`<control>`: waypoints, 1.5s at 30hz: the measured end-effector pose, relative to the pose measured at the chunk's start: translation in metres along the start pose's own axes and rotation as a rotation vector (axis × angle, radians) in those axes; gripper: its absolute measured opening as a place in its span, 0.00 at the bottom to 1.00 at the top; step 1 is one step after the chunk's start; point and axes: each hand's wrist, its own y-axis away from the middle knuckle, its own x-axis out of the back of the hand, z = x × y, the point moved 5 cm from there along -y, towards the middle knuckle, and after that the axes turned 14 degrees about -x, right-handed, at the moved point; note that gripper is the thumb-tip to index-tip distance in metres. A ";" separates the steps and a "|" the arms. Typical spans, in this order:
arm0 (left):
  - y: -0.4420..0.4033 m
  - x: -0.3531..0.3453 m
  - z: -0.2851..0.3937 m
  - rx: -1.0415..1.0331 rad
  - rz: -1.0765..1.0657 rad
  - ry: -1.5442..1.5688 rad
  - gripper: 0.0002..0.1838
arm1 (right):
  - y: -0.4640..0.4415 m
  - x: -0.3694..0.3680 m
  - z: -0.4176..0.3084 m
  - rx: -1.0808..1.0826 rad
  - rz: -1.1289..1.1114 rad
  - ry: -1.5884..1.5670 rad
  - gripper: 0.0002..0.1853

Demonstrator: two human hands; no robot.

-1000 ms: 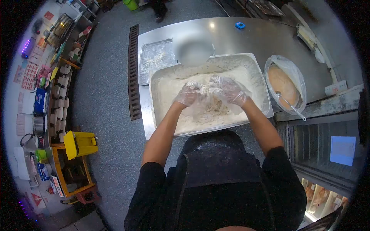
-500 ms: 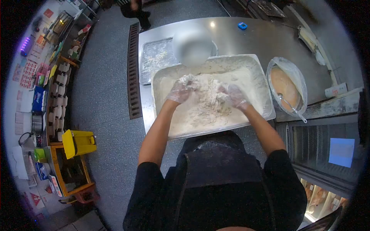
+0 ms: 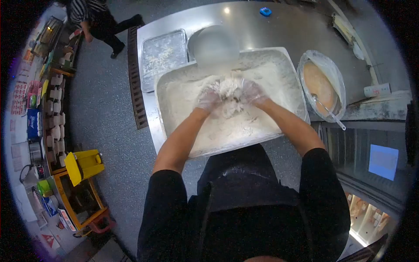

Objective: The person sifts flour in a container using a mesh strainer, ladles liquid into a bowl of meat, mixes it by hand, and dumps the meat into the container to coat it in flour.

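In clear plastic gloves, my left hand (image 3: 209,97) and my right hand (image 3: 254,91) face each other inside a large rectangular metal tub (image 3: 293,78). Between them is a clump of flour-coated pieces (image 3: 230,88), with the fingers of both hands curled round it. What lies under the coating cannot be made out. Pale, loose flour (image 3: 266,74) covers the tub's floor and is heaped around the hands.
Behind the tub are a floury tray (image 3: 163,56) and a round, blurred bowl (image 3: 214,43). On the right stands a bag-lined container of orange-brown liquid (image 3: 321,83) with a ladle (image 3: 330,114). A person (image 3: 98,26) walks at upper left. A yellow bin (image 3: 85,165) is at left.
My hands have come closer together, gathering the floured pieces between them near the tub's middle. The view has shifted, and the person at upper left shows more fully.
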 end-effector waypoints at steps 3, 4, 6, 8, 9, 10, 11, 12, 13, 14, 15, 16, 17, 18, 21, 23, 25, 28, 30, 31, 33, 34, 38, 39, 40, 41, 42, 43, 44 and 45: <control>0.014 0.046 -0.004 0.281 0.317 0.297 0.34 | 0.011 0.026 0.018 0.325 0.500 0.527 0.23; 0.026 0.054 -0.003 0.242 0.343 0.284 0.31 | 0.012 0.032 0.037 0.137 0.230 0.552 0.25; 0.041 0.095 0.011 0.434 -0.499 0.225 0.25 | 0.030 0.045 0.079 -0.289 -0.300 0.676 0.31; 0.110 0.024 -0.006 0.067 -0.623 0.210 0.23 | 0.063 0.039 0.103 -0.361 -0.589 0.543 0.30; 0.125 0.015 0.005 0.097 -0.751 0.319 0.24 | 0.076 0.030 0.108 -0.351 -0.683 0.458 0.29; 0.131 0.015 0.022 0.195 -0.840 0.444 0.25 | 0.087 0.022 0.107 -0.336 -0.747 0.368 0.29; 0.132 0.010 0.033 0.271 -0.855 0.561 0.26 | 0.093 0.013 0.100 -0.324 -0.788 0.284 0.28; 0.127 0.005 0.041 0.334 -0.797 0.679 0.26 | 0.094 0.005 0.093 -0.321 -0.816 0.203 0.27; 0.118 -0.001 0.047 0.396 -0.704 0.812 0.27 | 0.092 -0.002 0.084 -0.324 -0.832 0.121 0.27; 0.107 -0.005 0.055 0.465 -0.602 0.961 0.28 | 0.089 -0.009 0.075 -0.333 -0.850 0.042 0.26; 0.099 -0.008 0.059 0.548 -0.525 1.089 0.29 | 0.087 -0.015 0.065 -0.342 -0.865 -0.042 0.26; 0.089 -0.009 0.066 0.657 -0.448 1.229 0.30 | 0.084 -0.020 0.054 -0.350 -0.873 -0.124 0.25; 0.079 -0.010 0.076 0.782 -0.373 1.369 0.31 | 0.082 -0.026 0.043 -0.359 -0.883 -0.205 0.25; 0.071 -0.010 0.083 0.931 -0.300 1.505 0.32 | 0.081 -0.033 0.034 -0.370 -0.886 -0.301 0.24; 0.047 -0.007 0.101 1.241 -0.097 1.807 0.34 | 0.082 -0.049 0.011 -0.410 -0.870 -0.594 0.23; 0.035 -0.012 0.099 1.203 0.002 1.974 0.36 | 0.080 -0.047 -0.001 -0.446 -0.827 -0.807 0.22; 0.028 -0.013 0.095 0.957 0.128 2.276 0.38 | 0.080 -0.038 -0.009 -0.474 -0.767 -1.004 0.21; 0.009 0.082 0.096 1.078 0.275 2.025 0.40 | 0.075 -0.006 -0.018 -0.491 -0.589 -1.272 0.20; 0.003 0.076 0.085 0.944 0.411 2.222 0.43 | 0.068 0.016 -0.021 -0.459 -0.441 -1.317 0.19; -0.001 0.088 0.077 0.999 0.515 2.124 0.40 | 0.062 0.024 -0.020 -0.417 -0.377 -1.243 0.19; -0.008 0.120 0.074 1.054 0.616 2.018 0.37 | 0.044 0.030 -0.004 -0.175 -0.215 -0.698 0.19; -0.009 0.138 0.075 1.158 0.492 1.806 0.33 | 0.038 0.037 0.000 -0.052 -0.145 -0.422 0.20; 0.023 0.116 0.020 0.248 0.080 0.022 0.26 | 0.030 0.071 0.001 0.511 0.290 0.280 0.21; 0.034 0.111 0.005 0.249 0.080 0.015 0.26 | 0.019 0.074 0.013 0.398 0.163 0.252 0.20; 0.041 0.107 -0.012 0.281 0.009 -0.049 0.23 | 0.008 0.078 0.026 0.287 0.040 0.225 0.20; 0.044 0.104 -0.024 0.312 -0.061 -0.114 0.21 | -0.004 0.077 0.044 0.295 0.048 0.225 0.20; 0.043 0.103 -0.028 0.311 -0.059 -0.123 0.21 | -0.022 0.072 0.080 0.095 0.187 0.066 0.19; 0.047 0.100 -0.039 0.529 -0.075 -0.042 0.22 | -0.034 0.067 0.109 -0.108 0.320 -0.095 0.18; 0.053 0.093 -0.049 0.747 -0.090 0.042 0.22 | -0.042 0.061 0.117 -0.105 0.323 -0.098 0.18; 0.059 0.059 -0.064 0.749 -0.092 0.040 0.22 | -0.051 0.047 0.133 -0.271 0.189 -0.191 0.18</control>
